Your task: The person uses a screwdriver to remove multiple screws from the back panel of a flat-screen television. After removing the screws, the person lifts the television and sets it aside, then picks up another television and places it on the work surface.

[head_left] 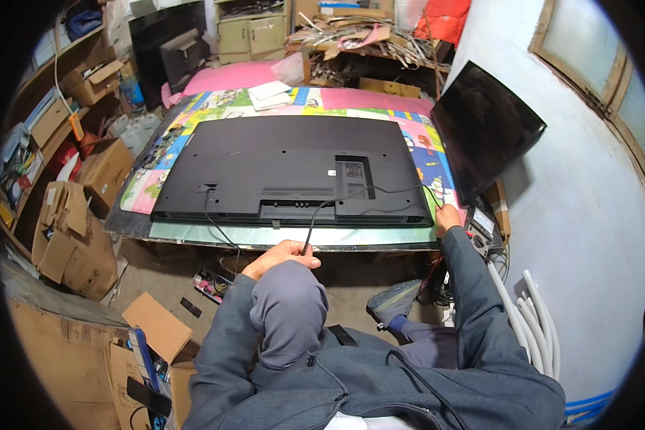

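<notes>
A large black flat-screen TV (244, 161) lies face down, its back panel and port recess upward, on a table covered with a colourful cartoon-print mat (147, 183). In my left hand (283, 256), closed at the table's front edge, is a thin black cable (314, 221) that runs up across the TV's back. My right hand (448, 217) is closed beside the TV's near right corner, gripping the cable's other stretch, which curves down from the panel. A second dark cord (222, 233) hangs from the left part of the TV over the front edge.
Another dark screen (484, 129) leans against the right wall. A multimeter-like device (479, 226) sits by the table's right corner. Cardboard boxes (72, 251) and loaded shelves line the left. White pipes (530, 322) stand at the lower right. A dark remote (190, 307) lies on the floor.
</notes>
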